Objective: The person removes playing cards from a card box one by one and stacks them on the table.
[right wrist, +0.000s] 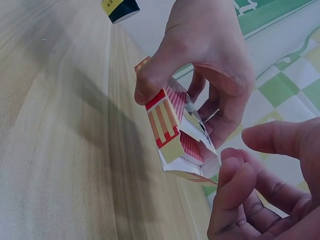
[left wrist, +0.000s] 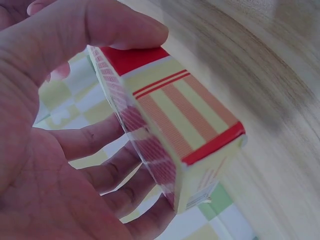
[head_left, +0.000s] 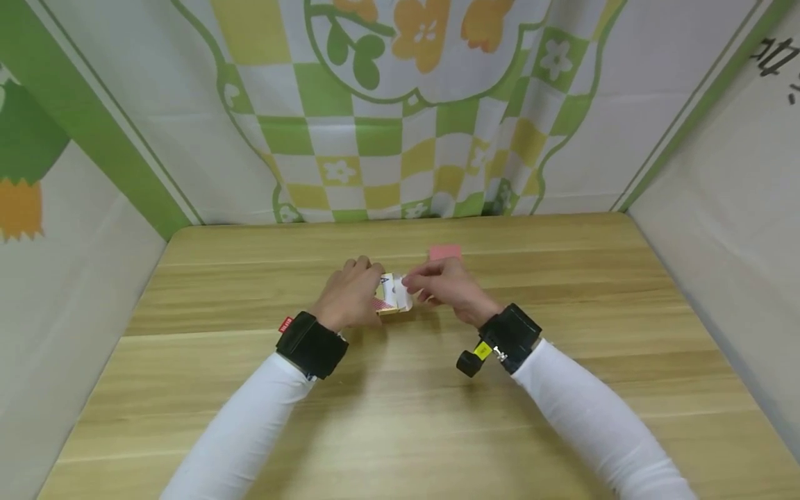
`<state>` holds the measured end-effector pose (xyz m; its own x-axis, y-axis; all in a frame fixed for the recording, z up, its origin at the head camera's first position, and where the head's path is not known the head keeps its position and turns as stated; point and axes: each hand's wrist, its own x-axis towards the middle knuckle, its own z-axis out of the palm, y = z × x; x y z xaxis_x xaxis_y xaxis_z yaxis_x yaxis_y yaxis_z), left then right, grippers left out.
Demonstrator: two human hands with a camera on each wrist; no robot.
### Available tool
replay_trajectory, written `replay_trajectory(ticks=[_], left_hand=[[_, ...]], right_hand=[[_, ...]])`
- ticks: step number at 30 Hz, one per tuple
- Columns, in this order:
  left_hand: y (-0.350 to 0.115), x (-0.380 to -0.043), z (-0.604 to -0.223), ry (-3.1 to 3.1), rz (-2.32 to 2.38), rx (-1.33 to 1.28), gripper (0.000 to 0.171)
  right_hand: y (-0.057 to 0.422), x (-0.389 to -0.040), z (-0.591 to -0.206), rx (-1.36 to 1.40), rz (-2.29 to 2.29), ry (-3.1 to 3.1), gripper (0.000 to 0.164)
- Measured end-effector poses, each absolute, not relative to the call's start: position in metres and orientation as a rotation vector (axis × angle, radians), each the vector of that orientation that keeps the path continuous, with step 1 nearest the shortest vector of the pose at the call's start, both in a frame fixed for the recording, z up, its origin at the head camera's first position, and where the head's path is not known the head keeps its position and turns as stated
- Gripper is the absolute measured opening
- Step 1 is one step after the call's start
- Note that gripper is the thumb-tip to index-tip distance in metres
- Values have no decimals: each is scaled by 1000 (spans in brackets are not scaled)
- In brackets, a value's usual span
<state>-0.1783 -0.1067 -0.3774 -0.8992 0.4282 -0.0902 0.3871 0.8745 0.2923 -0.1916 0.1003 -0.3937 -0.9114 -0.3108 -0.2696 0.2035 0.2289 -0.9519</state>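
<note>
My left hand grips a small card box, cream with red edges and striped sides, thumb on one narrow side and fingers on the opposite side. The box is tilted above the table, its end flap folded out toward my right hand. Red-patterned playing cards show inside the opened end; a letter A shows in the head view. My right hand is right at the opened end, fingers bent and the thumb apart from them, with nothing seen between.
A flat pink-red rectangle lies on the wooden table just beyond my right hand. Behind the table's far edge hangs a green and yellow checked curtain. Pale fabric walls stand left and right. Both wrists wear black bands.
</note>
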Motion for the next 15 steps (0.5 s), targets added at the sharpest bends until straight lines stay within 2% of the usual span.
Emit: replay_trajectory(ticks=[15], left_hand=[[-109,-175,-376,2876,399,673,77]], right_hand=[[96,-187,-397,-88,-1656,2115,20]])
